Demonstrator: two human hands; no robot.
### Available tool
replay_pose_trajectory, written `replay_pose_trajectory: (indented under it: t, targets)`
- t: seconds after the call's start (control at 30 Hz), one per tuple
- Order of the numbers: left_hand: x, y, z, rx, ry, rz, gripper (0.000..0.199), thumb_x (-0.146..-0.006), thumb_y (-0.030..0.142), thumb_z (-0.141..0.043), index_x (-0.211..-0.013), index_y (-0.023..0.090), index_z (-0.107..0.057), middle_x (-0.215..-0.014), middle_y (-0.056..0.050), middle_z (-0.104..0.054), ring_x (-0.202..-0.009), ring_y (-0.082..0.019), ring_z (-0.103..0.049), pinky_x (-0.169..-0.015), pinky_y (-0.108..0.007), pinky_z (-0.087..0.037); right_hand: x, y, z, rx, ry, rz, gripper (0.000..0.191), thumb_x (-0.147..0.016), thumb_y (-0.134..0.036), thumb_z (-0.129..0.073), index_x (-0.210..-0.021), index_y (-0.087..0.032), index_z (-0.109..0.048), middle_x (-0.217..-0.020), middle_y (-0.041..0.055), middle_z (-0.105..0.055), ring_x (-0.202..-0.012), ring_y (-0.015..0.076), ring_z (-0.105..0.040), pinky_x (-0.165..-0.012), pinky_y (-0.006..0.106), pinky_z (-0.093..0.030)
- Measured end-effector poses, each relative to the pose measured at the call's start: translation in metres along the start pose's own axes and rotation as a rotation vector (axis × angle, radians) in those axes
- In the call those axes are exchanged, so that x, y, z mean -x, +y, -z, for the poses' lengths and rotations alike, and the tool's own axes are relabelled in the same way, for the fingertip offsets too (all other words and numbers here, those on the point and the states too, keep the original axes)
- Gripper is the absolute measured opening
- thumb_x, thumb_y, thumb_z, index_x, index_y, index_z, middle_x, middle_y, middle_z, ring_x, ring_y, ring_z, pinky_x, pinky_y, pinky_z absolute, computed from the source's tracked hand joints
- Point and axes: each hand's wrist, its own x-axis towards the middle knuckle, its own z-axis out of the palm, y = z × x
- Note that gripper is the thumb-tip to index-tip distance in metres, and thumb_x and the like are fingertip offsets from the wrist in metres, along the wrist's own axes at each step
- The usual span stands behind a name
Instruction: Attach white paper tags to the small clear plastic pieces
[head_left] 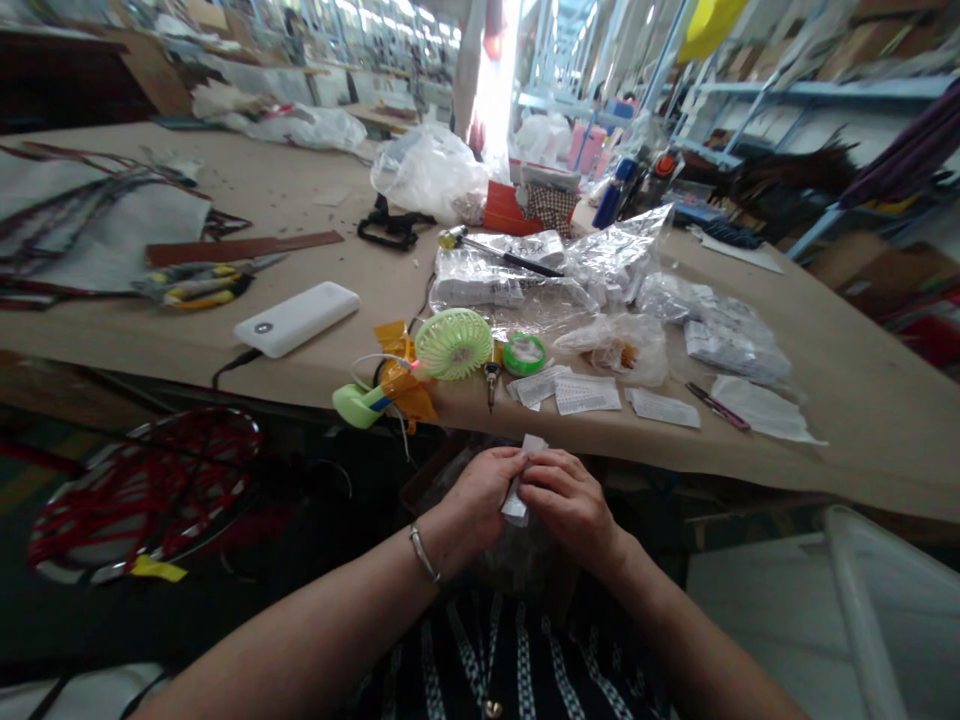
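Note:
Both hands meet in front of my body, just below the table's front edge. Between them is a small white paper slip (514, 506), its top end poking up above the fingers. My left hand (480, 494) pinches the slip from the left, with a bracelet on the wrist. From the right, my right hand (571, 500) has its fingers curled against the same slip. Printed paper labels (587, 394) lie on the table near the edge, close to a green tape roll (524, 354) and a light green fan (453, 344).
On the brown table (300, 262) are a white power bank (298, 319), pliers (202, 287), a hammer (510, 256), clear plastic bags (622, 265) and a thin cutter (718, 407). A white bin (862, 600) stands at lower right, a red wheel-like object (150, 490) at lower left.

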Motion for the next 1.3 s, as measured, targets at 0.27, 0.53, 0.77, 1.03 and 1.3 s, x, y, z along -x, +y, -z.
replay_pose_trajectory:
  t: [0.27,0.53,0.77,1.03,1.3]
  targets:
    - [0.004,-0.002,0.005,-0.012,-0.111,-0.013,0.006,-0.067,0.012,-0.067,-0.069,0.007,-0.065,-0.063,-0.005,-0.061,-0.048,-0.007,-0.052,-0.044,-0.016,-0.037,-0.002,-0.003,0.003,-0.036,-0.013,0.007,0.016,-0.086,-0.017,-0.052,-0.092,-0.023,-0.065,-0.092,0.0028,-0.068,-0.107,0.0182,-0.054,-0.095,0.039,-0.043]
    - [0.012,0.001,0.006,-0.155,-0.041,0.030,0.013,-0.081,0.019,-0.054,-0.080,0.010,-0.063,-0.069,-0.008,-0.065,-0.054,-0.014,-0.060,-0.049,-0.024,-0.048,0.002,-0.001,0.004,-0.333,0.261,-0.577,0.020,-0.079,-0.032,-0.059,-0.095,-0.019,-0.058,-0.093,0.0065,-0.062,-0.091,0.0202,-0.058,-0.081,0.035,-0.049]
    - [0.021,0.001,0.005,-0.232,-0.124,0.077,0.016,-0.083,0.023,-0.052,-0.079,0.009,-0.059,-0.067,-0.007,-0.062,-0.047,-0.011,-0.057,-0.047,-0.023,-0.047,-0.011,-0.001,0.000,-0.787,0.147,-0.984,0.017,-0.074,-0.032,-0.060,-0.069,-0.017,-0.055,-0.060,-0.0046,-0.052,-0.053,0.0086,-0.047,-0.052,0.020,-0.039]
    - [0.021,0.002,0.021,-0.217,-0.259,0.201,0.010,-0.081,0.022,-0.055,-0.083,0.012,-0.057,-0.067,-0.004,-0.059,-0.048,-0.011,-0.056,-0.047,-0.022,-0.045,-0.008,-0.007,-0.003,-0.901,0.120,-0.981,0.015,-0.074,-0.031,-0.063,-0.071,-0.017,-0.057,-0.063,-0.0046,-0.054,-0.058,0.0088,-0.048,-0.058,0.020,-0.038]
    - [0.029,0.002,0.027,-0.268,-0.339,0.219,0.017,-0.079,0.028,-0.058,-0.085,0.012,-0.055,-0.062,-0.002,-0.057,-0.048,-0.012,-0.056,-0.044,-0.021,-0.042,-0.004,0.000,0.000,-1.438,-0.157,-0.941,0.042,-0.065,-0.026,-0.072,-0.105,-0.020,-0.062,-0.097,0.0037,-0.064,-0.085,0.0156,-0.059,-0.078,0.026,-0.044]
